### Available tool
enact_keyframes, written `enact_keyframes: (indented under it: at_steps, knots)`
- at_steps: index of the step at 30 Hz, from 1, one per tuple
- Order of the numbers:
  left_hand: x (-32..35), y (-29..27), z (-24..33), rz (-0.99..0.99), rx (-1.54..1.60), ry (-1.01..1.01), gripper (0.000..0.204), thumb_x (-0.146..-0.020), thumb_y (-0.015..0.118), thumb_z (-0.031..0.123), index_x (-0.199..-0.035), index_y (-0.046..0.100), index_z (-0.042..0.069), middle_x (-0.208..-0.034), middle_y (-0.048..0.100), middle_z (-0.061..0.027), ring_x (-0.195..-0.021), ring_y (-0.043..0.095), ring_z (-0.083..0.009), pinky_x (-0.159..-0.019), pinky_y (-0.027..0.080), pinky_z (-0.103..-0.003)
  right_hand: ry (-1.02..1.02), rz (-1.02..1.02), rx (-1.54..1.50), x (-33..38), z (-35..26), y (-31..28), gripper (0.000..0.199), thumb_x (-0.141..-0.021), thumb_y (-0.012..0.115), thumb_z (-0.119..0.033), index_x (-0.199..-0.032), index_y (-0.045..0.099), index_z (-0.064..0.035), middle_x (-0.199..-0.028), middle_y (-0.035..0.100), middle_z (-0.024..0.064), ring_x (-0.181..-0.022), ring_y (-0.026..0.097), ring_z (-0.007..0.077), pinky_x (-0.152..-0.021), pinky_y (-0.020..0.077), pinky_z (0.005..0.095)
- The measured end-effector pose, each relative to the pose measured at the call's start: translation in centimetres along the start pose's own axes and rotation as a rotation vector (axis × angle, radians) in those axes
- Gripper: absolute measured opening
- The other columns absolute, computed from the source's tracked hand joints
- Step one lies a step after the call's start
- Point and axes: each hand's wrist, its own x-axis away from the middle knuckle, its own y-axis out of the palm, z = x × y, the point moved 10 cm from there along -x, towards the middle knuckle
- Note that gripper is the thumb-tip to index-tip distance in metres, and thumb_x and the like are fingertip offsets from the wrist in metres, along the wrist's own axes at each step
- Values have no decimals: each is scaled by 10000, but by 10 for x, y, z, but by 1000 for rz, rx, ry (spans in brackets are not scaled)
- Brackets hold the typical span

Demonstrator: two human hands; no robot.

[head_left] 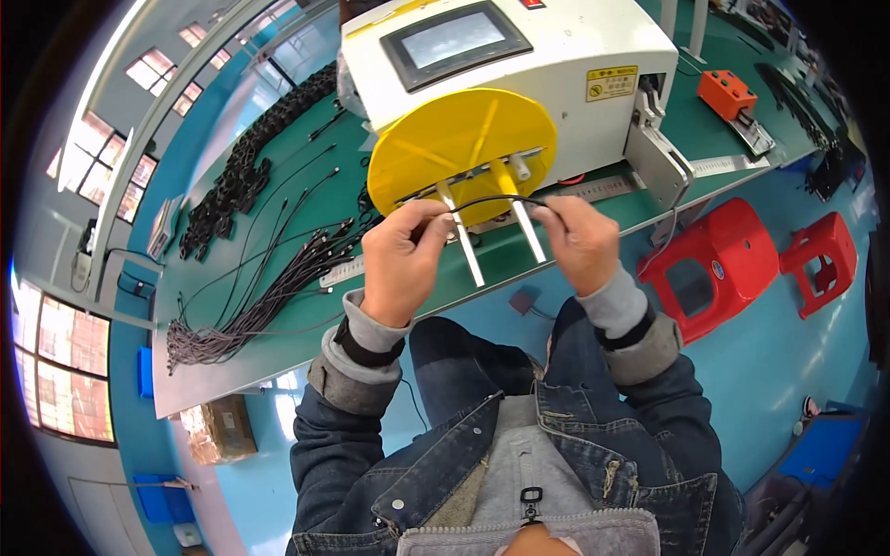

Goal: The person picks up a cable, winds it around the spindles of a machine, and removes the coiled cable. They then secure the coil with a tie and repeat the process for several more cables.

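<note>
A short span of black cable (496,197) arches between my hands, just in front of a round yellow disc (445,130) on a white machine. My left hand (405,250) pinches one end between thumb and fingers, beside the left metal rod. The other end sits in the pinch of my right hand (582,239), to the right of the second rod. Two silver rods (470,250) stick out from the disc toward me, and the cable passes across them. Whether it touches the rods I cannot tell.
The white machine (575,56) with a dark screen (454,39) stands on a green table (306,199). A bundle of loose cables (269,306) and coiled black cables (232,176) lie to the left. An orange box (726,95) is at the right, red stools (756,255) below it.
</note>
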Motion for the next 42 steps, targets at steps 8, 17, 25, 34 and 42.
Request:
enact_keyframes:
  at_steps: [8,17,25,34,42]
  knots:
    - [-12,8,-20,22,87,-100,77,-803,605,24,-853,609,-34,-667,588,-17,-597,495,-48,-554,417,-189,71,-60,129,-12,25,36,131,-736,676,-107,-809,601,-28,-698,591,131,-566,581,292,-484,457,320]
    - [-1,1,-22,133,84,-83,105,-802,610,25,-887,618,-37,-685,599,-37,-610,513,-60,-570,426,-196,231,83,44,29,58,3,129,-741,667,-123,-796,597,-29,-639,583,117,-542,593,222,-493,466,295]
    - [18,-20,-3,160,-302,174,147,-772,646,44,-909,632,-8,-677,587,-94,-565,546,-152,-521,423,-243,345,-145,17,89,82,-6,85,-772,619,-93,-782,594,-12,-606,575,103,-521,580,193,-500,452,281]
    - [28,-24,34,154,-490,357,219,-735,671,71,-947,634,28,-653,549,-85,-519,506,-214,-478,407,-295,483,-323,-65,131,75,3,85,-776,593,-92,-755,588,-9,-600,570,113,-532,569,208,-500,441,297]
    - [42,-7,31,122,-396,308,238,-756,651,69,-990,623,36,-651,531,-92,-521,503,-217,-480,407,-300,517,-378,-107,141,75,5,85,-780,589,-79,-763,591,4,-569,557,94,-506,552,149,-493,433,265]
